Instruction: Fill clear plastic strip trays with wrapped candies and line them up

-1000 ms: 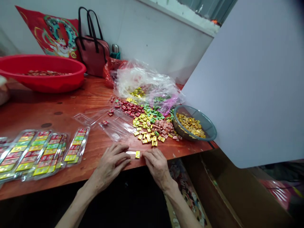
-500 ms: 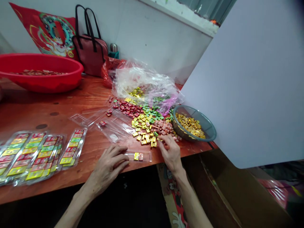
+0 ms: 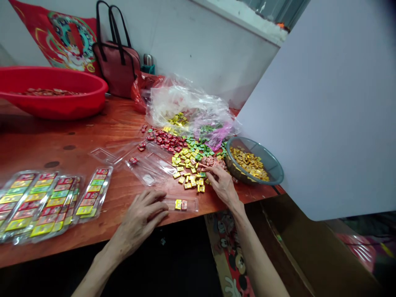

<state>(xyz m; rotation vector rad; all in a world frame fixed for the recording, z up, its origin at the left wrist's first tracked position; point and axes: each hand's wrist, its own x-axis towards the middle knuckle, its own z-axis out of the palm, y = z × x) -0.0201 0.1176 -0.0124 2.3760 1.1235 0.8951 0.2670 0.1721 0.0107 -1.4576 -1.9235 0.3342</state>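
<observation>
Reaching over the candies, the right hand is open. The open left hand sits by the clear tray, near the table edge.

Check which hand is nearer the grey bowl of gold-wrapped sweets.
Right. The right hand is over the edge of the wrapped sweets, just left of the grey bowl. The left hand is much farther left, beside the clear plastic tray.
</observation>
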